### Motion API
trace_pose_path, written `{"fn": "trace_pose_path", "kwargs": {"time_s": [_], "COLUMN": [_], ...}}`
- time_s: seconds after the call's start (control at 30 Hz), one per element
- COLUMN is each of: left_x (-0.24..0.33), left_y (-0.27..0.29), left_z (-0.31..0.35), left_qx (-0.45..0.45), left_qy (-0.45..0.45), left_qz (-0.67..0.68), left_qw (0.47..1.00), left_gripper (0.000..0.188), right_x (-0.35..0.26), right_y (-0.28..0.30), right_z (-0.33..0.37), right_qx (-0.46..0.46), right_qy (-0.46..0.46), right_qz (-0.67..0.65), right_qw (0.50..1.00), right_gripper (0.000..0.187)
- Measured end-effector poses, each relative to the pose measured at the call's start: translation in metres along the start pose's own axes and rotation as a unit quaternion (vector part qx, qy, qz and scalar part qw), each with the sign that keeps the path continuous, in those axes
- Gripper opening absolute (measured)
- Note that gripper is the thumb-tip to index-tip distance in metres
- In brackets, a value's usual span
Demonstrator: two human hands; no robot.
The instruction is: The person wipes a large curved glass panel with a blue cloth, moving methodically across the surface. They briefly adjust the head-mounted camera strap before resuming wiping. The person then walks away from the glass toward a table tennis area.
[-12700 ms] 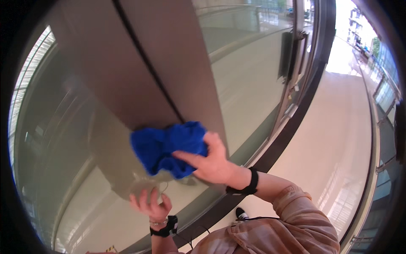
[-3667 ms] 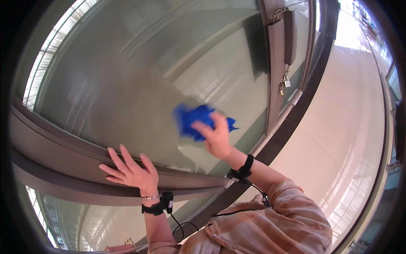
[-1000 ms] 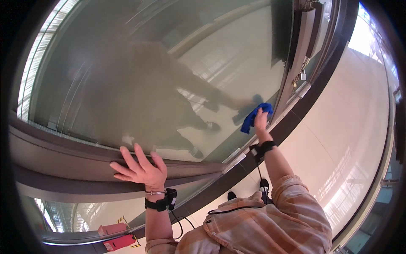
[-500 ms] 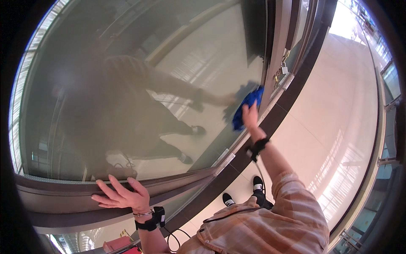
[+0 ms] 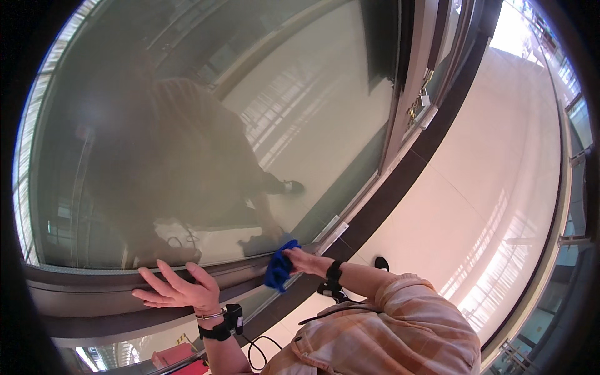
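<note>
A large reflective glass pane [image 5: 206,156] fills the left and middle of the head view, set in a brown metal frame [image 5: 94,294]. Against the lower frame rests my left hand [image 5: 178,289], its fingers spread and nothing in them. My right hand [image 5: 301,260] grips a bunched blue cloth [image 5: 279,269] at the lower edge of the glass, over the frame to the right of my left hand. The cloth hides part of the frame, and my right fingertips are partly tucked into it. Both wrists wear black straps with small devices.
A padlock [image 5: 424,100] with a chain hangs on the door frame at upper right. A dark floor strip [image 5: 375,215] runs beside the pale tiled floor [image 5: 462,169]. A railing [image 5: 558,187] curves along the right. Something red [image 5: 178,357] shows at lower left.
My right hand has moved with the blue cloth from the glass's right edge down and left to the lower frame. My left hand has stayed nearly in place.
</note>
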State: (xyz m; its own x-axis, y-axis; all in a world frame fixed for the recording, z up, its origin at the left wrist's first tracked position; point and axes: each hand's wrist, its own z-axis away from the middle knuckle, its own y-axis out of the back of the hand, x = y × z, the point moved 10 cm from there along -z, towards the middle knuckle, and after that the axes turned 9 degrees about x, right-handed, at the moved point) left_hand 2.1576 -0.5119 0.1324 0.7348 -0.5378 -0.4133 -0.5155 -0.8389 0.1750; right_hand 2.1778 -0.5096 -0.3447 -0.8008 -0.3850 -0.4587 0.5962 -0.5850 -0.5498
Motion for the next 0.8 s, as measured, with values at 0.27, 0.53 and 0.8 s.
{"fn": "trace_pose_path", "kwargs": {"time_s": [0.27, 0.53, 0.8], "left_x": [-0.005, 0.001, 0.000], "left_y": [0.001, 0.002, 0.003], "left_z": [0.009, 0.000, -0.001], "left_qx": [-0.010, -0.001, -0.012], "left_qy": [0.004, 0.006, 0.006], "left_qz": [0.020, 0.038, 0.030], "left_qw": [1.000, 0.999, 0.999], "left_gripper": [0.047, 0.044, 0.046], "right_x": [-0.180, -0.310, -0.335], "right_y": [0.089, 0.063, 0.008], "right_z": [0.121, 0.302, 0.345], "right_qx": [0.116, 0.494, 0.428], "right_qy": [0.213, 0.628, 0.674], "right_qz": [-0.038, 0.222, 0.381], "right_qw": [0.969, 0.559, 0.466], "right_gripper": [0.044, 0.043, 0.045]}}
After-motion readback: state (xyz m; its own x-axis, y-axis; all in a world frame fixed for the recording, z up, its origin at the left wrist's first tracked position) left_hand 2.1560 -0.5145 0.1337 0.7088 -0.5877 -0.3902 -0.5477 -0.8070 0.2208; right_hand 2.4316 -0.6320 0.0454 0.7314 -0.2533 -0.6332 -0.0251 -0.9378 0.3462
